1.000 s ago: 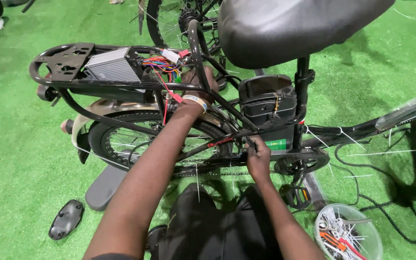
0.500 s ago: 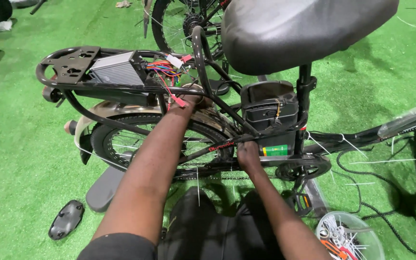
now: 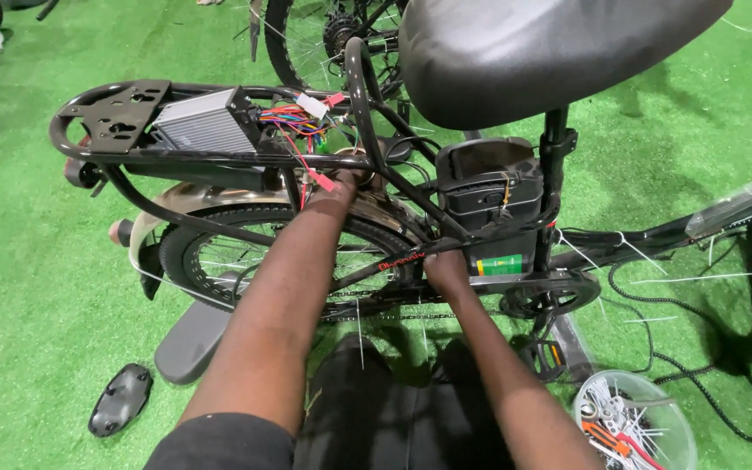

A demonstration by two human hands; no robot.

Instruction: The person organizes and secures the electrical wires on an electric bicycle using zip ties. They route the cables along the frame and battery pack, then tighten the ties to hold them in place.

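Gripping frame (image 3: pixel 393 261) beside green-labelled battery (image 3: pixel 491 209)

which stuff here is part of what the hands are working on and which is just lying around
In hand:
- left hand up among the coloured wires under the rear rack
- right hand on the frame by the black battery box
- grey controller box

Lying about:
- grey mudguard piece
- small black cover
- clear tub of small parts
- black cable on the green turf

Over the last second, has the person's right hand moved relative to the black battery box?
Yes. The right hand has slid left and slightly up along the frame, from below the battery box's right half to its lower left corner.
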